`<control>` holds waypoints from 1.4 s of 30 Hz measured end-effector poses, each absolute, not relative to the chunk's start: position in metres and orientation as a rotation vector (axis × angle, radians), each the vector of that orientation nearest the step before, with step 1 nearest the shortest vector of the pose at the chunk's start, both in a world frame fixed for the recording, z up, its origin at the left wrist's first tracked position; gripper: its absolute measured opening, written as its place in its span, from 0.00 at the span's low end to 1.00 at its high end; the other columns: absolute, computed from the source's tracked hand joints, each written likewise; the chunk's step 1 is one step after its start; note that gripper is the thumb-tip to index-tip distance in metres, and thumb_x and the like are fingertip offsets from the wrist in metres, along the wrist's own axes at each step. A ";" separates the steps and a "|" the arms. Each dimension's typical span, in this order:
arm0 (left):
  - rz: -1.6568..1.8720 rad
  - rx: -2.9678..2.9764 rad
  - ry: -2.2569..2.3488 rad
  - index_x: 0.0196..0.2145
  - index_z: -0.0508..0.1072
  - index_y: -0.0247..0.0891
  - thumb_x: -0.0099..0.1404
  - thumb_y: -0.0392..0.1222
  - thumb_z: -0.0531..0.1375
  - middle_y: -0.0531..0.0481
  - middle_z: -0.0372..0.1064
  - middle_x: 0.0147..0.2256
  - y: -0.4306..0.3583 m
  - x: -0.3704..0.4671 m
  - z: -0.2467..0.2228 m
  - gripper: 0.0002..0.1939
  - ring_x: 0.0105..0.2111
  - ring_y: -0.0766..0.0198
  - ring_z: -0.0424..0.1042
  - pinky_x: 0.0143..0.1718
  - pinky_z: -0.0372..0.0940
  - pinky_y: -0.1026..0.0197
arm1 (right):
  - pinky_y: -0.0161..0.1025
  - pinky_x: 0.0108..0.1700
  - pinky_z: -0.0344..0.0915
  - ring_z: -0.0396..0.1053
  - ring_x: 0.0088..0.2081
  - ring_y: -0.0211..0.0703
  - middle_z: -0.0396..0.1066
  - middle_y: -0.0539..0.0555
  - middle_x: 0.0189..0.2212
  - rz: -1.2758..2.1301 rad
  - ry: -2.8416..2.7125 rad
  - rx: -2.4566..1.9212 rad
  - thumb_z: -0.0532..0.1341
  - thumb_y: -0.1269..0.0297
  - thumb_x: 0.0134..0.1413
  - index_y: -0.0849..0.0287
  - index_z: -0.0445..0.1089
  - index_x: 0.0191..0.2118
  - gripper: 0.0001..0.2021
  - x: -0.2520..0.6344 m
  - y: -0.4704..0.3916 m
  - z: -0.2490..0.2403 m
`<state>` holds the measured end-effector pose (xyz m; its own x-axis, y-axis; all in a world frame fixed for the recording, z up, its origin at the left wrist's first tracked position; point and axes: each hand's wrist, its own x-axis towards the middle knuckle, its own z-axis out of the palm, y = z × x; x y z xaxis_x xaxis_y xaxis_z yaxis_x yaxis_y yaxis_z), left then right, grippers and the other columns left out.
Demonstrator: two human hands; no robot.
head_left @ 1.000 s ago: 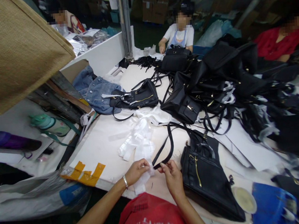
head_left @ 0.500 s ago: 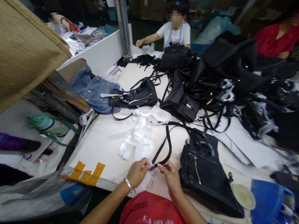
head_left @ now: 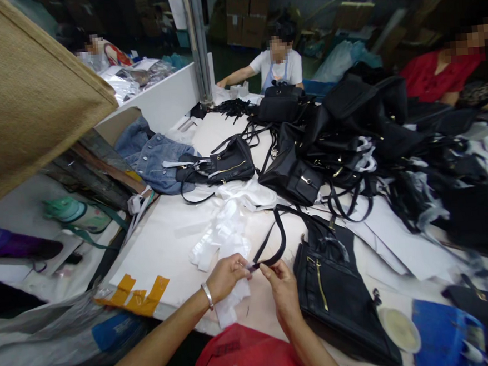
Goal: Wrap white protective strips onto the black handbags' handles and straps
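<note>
In the head view, my left hand (head_left: 229,277), with a silver bangle at the wrist, pinches the tip of a black bag strap (head_left: 281,233). A small pale bit at those fingertips is too small to make out. My right hand (head_left: 284,289) grips the same strap a short way along, thumb and finger pressed together. The strap loops up and back towards a black backpack (head_left: 348,309) with a gold zip, lying right of my right hand. Thin white wrapping strips (head_left: 220,235) lie beyond and beneath my left hand.
More black bags (head_left: 289,174) are heaped at the back and right. A denim garment (head_left: 154,158) lies back left. White sheets (head_left: 394,239), a round pale lid (head_left: 398,328) and a blue container (head_left: 442,331) are at right. Co-workers sit beyond the table (head_left: 143,234).
The view has tilted up slightly, so things sit lower in the picture. Both hands stay together on the strap, and its loop has shifted a little to the right.
</note>
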<state>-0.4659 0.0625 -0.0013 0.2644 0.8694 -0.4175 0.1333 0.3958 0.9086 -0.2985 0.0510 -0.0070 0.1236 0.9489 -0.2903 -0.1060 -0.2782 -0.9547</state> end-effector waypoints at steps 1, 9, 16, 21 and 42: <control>0.673 1.057 1.210 0.32 0.69 0.35 0.56 0.41 0.58 0.50 0.73 0.27 0.065 -0.463 0.002 0.08 0.22 0.69 0.63 0.24 0.52 0.67 | 0.34 0.36 0.58 0.62 0.31 0.37 0.68 0.48 0.26 1.337 -0.883 -1.416 0.65 0.59 0.46 0.59 0.68 0.30 0.10 -0.298 0.052 -0.006; 0.747 1.071 1.259 0.27 0.67 0.36 0.55 0.42 0.60 0.59 0.62 0.17 0.077 -0.443 0.011 0.07 0.17 0.72 0.56 0.20 0.47 0.68 | 0.36 0.36 0.60 0.64 0.31 0.39 0.69 0.51 0.29 1.459 -0.794 -1.395 0.64 0.55 0.46 0.59 0.69 0.33 0.13 -0.298 0.050 -0.006; 0.697 1.037 1.289 0.28 0.65 0.37 0.54 0.41 0.59 0.55 0.69 0.21 0.077 -0.444 0.007 0.07 0.22 0.68 0.66 0.25 0.55 0.66 | 0.36 0.36 0.61 0.64 0.35 0.39 0.68 0.51 0.33 1.615 -0.806 -1.339 0.63 0.56 0.49 0.56 0.68 0.43 0.15 -0.270 0.073 0.002; 0.678 1.223 1.300 0.31 0.64 0.38 0.58 0.40 0.55 0.55 0.71 0.23 0.081 -0.444 0.018 0.04 0.23 0.67 0.66 0.26 0.56 0.66 | 0.34 0.34 0.59 0.62 0.30 0.36 0.67 0.50 0.31 1.548 -0.841 -1.283 0.64 0.58 0.47 0.58 0.69 0.34 0.11 -0.269 0.081 0.011; 0.672 1.466 1.324 0.35 0.66 0.40 0.65 0.46 0.49 0.53 0.72 0.27 0.118 -0.418 0.051 0.10 0.27 0.64 0.70 0.30 0.62 0.64 | 0.34 0.35 0.59 0.61 0.29 0.35 0.67 0.47 0.27 1.336 -0.690 -1.303 0.65 0.61 0.44 0.58 0.69 0.33 0.09 -0.269 0.105 0.020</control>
<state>-0.4180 0.1178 0.0508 0.2439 0.9458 -0.2145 0.3857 0.1084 0.9162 -0.2688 0.1048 0.0202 0.1966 0.9330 -0.3014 -0.2938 -0.2372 -0.9260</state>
